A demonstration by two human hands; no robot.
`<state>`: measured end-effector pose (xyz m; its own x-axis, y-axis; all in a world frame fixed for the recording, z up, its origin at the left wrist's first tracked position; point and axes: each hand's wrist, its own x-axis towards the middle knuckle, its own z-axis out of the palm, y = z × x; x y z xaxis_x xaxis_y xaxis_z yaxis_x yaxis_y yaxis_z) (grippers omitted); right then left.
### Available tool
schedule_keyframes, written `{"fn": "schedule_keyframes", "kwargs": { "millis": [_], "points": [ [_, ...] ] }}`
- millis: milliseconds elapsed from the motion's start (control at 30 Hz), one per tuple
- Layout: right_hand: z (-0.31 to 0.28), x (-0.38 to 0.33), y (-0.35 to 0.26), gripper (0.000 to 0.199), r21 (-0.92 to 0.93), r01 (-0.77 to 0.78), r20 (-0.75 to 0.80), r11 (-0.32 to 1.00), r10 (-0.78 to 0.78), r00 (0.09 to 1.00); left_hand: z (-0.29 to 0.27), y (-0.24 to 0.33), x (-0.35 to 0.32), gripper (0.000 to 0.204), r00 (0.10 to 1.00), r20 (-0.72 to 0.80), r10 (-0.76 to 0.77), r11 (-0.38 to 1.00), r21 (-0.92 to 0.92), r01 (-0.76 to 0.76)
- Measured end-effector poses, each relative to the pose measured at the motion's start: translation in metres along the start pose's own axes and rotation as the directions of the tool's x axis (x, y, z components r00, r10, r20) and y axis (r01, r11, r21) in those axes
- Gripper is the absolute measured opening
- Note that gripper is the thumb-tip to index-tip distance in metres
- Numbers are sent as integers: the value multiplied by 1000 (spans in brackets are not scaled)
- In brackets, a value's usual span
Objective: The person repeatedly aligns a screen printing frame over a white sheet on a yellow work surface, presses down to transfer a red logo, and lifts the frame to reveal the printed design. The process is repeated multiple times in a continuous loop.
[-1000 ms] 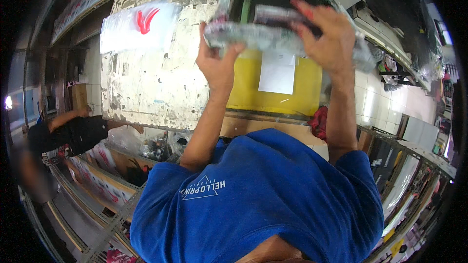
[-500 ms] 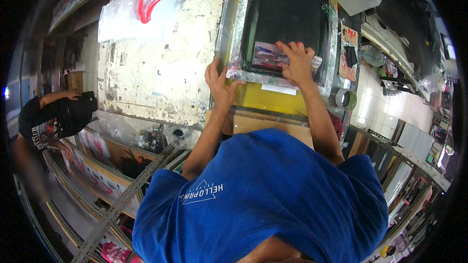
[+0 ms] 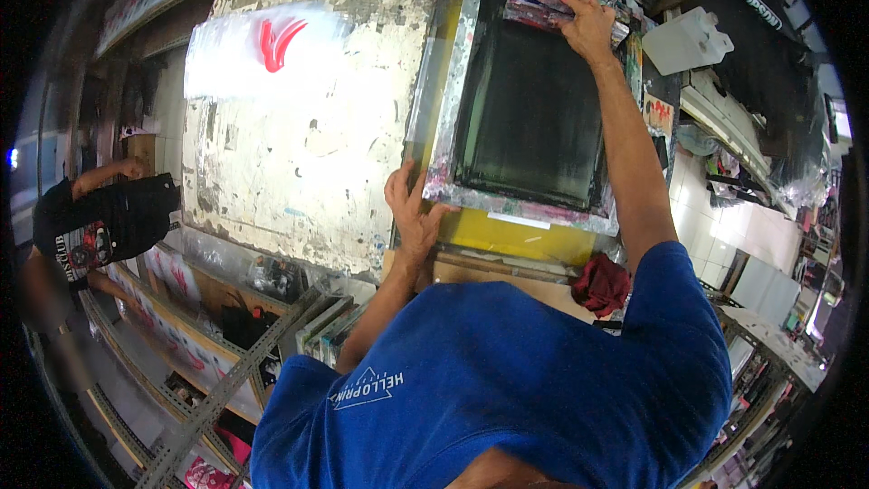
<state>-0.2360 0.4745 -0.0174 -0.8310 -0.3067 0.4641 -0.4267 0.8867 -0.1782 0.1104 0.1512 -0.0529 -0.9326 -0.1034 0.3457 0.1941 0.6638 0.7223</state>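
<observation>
A screen-printing frame (image 3: 455, 95) with a dark mesh (image 3: 534, 113) lies in front of me over a yellow board (image 3: 516, 240). At the frame's far end my right hand (image 3: 590, 29) grips an ink-smeared squeegee (image 3: 534, 7), its fingers bent over the top. My left hand (image 3: 416, 225) is at the near left corner of the frame. Its thumb lies along the near rim while the other fingers spread beside the left edge, holding nothing. A narrow white strip (image 3: 518, 221) shows just below the near rim.
Left of the frame, a pale, paint-chipped tabletop (image 3: 299, 163) carries a glossy sheet (image 3: 213, 63) with a red mark. A white jug (image 3: 688, 41) stands at far right. Dark red cloth (image 3: 602, 285) lies near my right side. Another person (image 3: 113, 213) is beside racks at left.
My right hand has moved the squeegee from the near end of the mesh to the far end. My left hand stays at the frame corner. More dark red cloth shows.
</observation>
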Motion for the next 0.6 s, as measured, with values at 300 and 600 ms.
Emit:
{"fn": "schedule_keyframes", "kwargs": {
  "millis": [300,600],
  "points": [
    [-25,25,8,49,131,-146,28,981,143,989,-5,15,-4,67,977,83,-195,981,-4,196],
    [-146,-97,-116,52,456,-354,264,817,255,930,-15,38,20,49,986,-103,-130,985,-127,116]
  ]
}}
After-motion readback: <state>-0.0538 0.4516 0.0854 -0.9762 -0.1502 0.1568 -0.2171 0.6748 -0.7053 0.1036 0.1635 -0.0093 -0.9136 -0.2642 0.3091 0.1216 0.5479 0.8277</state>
